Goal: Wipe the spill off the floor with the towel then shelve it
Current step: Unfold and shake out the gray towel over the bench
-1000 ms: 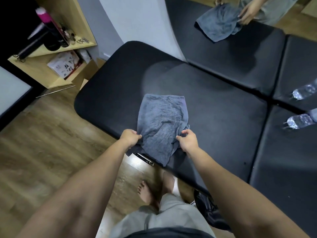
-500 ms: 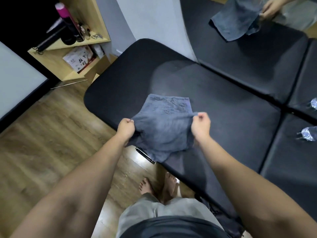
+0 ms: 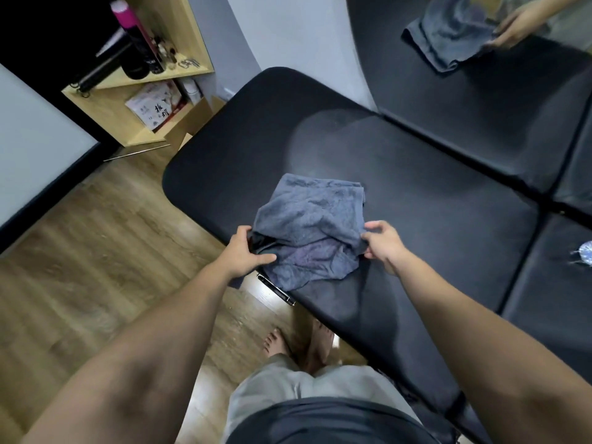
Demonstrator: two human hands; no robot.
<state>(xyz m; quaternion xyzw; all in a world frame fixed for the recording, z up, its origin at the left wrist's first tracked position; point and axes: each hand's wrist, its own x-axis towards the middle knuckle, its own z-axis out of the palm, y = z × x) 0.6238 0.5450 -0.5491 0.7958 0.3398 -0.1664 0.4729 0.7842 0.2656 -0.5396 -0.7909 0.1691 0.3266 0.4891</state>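
Towel lies rumpled, long axis running away from the person, left hand and right hand pinching its sides.

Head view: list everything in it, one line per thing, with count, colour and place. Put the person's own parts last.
towel: one, grey-blue, crumpled on the near edge of the padded bench, partly hanging over it.
padded bench: one, black, filling the middle and right.
mirror: one, behind the bench, reflecting the towel and a hand.
shelf unit: one, light wood, upper left.
pink-topped bottle: one, pink and black, on the upper shelf.
printed box: one, white with dark print, lower shelf.
floor: wood-look brown, left.
left hand: grips the towel's left edge.
right hand: pinches the towel's right edge.
bare feet: two, on the floor under the bench edge.
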